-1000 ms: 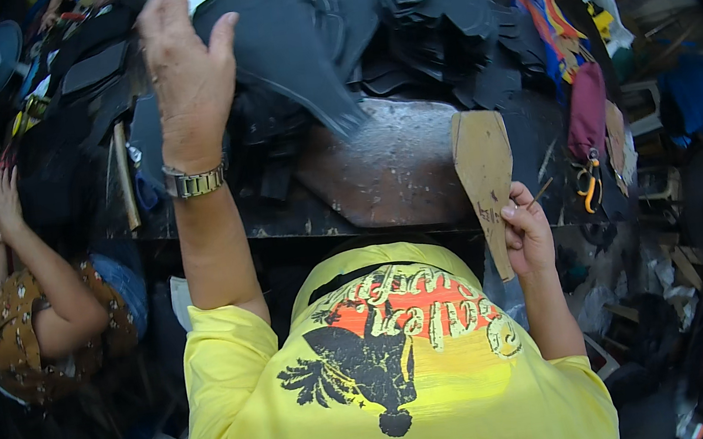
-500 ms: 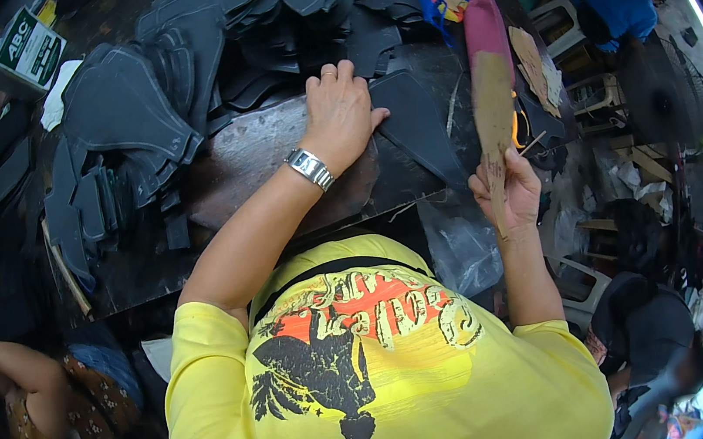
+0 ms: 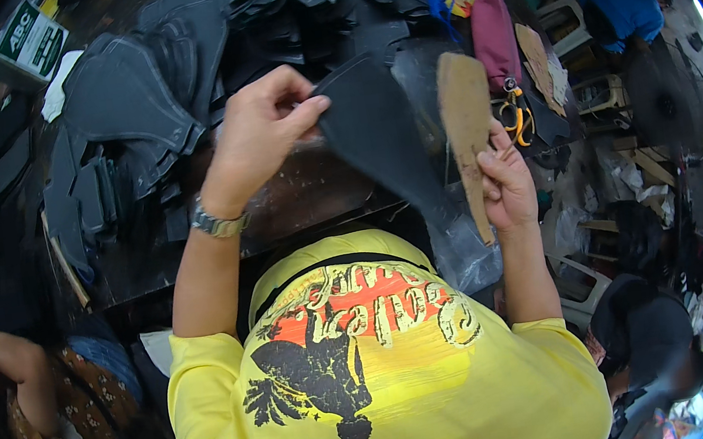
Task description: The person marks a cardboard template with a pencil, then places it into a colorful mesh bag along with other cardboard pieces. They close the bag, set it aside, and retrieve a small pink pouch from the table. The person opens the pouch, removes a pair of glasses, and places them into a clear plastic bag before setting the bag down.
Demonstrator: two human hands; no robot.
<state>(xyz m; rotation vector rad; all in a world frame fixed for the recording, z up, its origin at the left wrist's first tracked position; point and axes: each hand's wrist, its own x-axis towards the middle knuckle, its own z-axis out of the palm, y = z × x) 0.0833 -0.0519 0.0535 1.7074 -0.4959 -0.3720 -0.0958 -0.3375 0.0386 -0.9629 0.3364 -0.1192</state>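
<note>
Black panel [image 3: 370, 121] slants over the bench [image 3: 143, 273], wide end pinched in the fingers of the left hand [image 3: 255, 135], the nearer one; its long axis runs right and down, toward the tan card shape [image 3: 463, 100] clamped in the right hand's [image 3: 510, 191] fingers.

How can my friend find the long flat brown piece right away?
Start at the dark table and follow its front edge rightward to the right hand. It holds a flat brown piece, narrowing downward. Unlike the black piece in the left hand, it's light brown.
</note>
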